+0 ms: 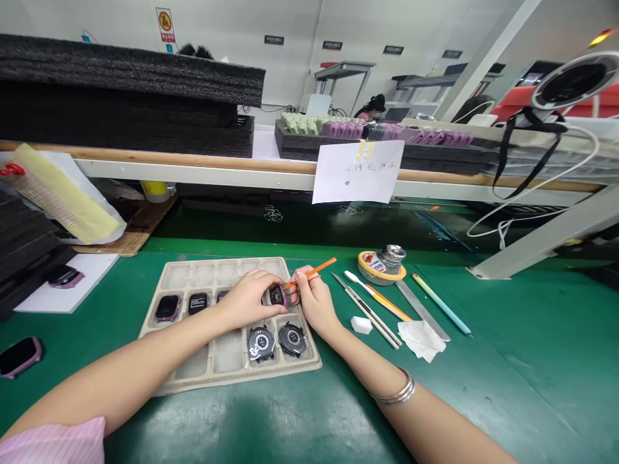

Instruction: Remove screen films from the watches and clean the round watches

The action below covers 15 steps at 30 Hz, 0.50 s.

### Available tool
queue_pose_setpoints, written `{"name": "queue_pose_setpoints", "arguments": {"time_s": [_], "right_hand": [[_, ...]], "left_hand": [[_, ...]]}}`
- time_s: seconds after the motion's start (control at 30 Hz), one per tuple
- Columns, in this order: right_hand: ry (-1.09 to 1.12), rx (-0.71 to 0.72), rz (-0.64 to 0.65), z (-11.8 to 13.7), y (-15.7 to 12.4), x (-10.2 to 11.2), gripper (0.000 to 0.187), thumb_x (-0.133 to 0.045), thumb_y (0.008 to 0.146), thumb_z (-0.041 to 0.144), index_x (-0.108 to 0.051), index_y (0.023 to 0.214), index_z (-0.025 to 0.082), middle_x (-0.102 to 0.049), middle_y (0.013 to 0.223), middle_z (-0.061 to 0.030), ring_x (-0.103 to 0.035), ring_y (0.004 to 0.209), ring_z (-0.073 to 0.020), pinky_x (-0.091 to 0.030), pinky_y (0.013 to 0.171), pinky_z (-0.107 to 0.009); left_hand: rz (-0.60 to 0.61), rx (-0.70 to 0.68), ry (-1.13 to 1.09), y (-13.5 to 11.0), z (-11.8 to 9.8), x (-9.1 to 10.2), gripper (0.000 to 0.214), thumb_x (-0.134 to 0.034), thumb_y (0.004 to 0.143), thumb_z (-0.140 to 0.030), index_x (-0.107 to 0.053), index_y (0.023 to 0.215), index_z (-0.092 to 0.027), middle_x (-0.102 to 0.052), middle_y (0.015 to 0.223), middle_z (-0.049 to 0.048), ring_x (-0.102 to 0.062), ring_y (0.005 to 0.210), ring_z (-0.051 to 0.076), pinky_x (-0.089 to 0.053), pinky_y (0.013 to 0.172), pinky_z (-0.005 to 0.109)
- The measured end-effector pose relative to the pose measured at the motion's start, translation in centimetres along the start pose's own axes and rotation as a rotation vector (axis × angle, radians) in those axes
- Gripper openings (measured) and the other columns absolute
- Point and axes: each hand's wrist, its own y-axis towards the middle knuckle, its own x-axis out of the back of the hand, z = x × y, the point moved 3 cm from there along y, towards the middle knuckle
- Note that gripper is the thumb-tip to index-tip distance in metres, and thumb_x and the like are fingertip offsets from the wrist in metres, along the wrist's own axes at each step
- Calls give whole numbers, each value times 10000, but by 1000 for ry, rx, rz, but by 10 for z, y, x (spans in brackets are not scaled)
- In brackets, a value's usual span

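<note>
Over the right side of a pale blister tray (285,370), my left hand (249,296) grips a smartwatch (277,296) with a dark face and purple case. My right hand (313,298) pinches a thin orange stick (325,264), whose lower end meets the watch's edge near my left fingertips. Exactly where the tip touches is hidden by the fingers. In the same tray row lie a purple-cased watch (167,308) and another dark-screened watch (198,303); my left hand partly covers one more. Two round watch bodies (261,343) sit in the front row, right side.
Right of the tray lie tweezers (372,316), a white-tipped brush (377,295), a white block (362,325), a crumpled wipe (422,339), a steel ruler (423,310), a pen (441,304) and a tape roll (382,267). A loose watch (20,357) rests far left. A shelf (280,173) spans behind.
</note>
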Motion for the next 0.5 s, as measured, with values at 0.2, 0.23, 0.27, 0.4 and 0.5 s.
{"name": "queue_pose_setpoints", "arguments": {"time_s": [0.2, 0.23, 0.27, 0.4, 0.5], "right_hand": [[-10, 0, -11, 0, 0, 0, 359, -507, 1010, 481, -625, 925, 153, -594, 685, 40, -556, 540, -89, -512, 567, -253], [-14, -1, -12, 0, 0, 0, 357, -509, 1009, 479, -625, 924, 152, -595, 688, 39, -556, 541, -88, -512, 568, -253], [-17, -2, -13, 0, 0, 0, 355, -511, 1009, 477, -625, 925, 151, -597, 693, 38, -556, 541, -88, -512, 568, -253], [-31, -6, -23, -2, 0, 0, 355, -509, 1009, 478, -625, 936, 150, -601, 703, 36, -556, 542, -87, -510, 563, -251], [-41, -6, -28, -2, 0, 0, 372, -495, 1012, 491, -622, 939, 149, -592, 688, 39, -559, 539, -90, -507, 558, -251]], "left_hand": [[0, -18, 7, 0, 2, -1, 391, -797, 759, -311, -641, 1100, -197, -699, 1103, 78, -627, 1072, 276, -493, 961, 430], [0, -19, 8, 0, 2, -1, 392, -797, 760, -311, -641, 1100, -195, -699, 1104, 80, -628, 1071, 277, -494, 961, 431], [-1, -21, 9, 0, 2, -1, 391, -795, 760, -313, -641, 1099, -193, -699, 1105, 82, -630, 1070, 278, -494, 959, 433], [0, -25, 12, 0, 3, -2, 388, -790, 766, -339, -643, 1098, -202, -702, 1099, 79, -634, 1063, 281, -496, 953, 440], [4, -29, 11, 0, 3, -2, 389, -791, 767, -350, -644, 1096, -204, -702, 1097, 78, -633, 1066, 281, -493, 956, 440]]}}
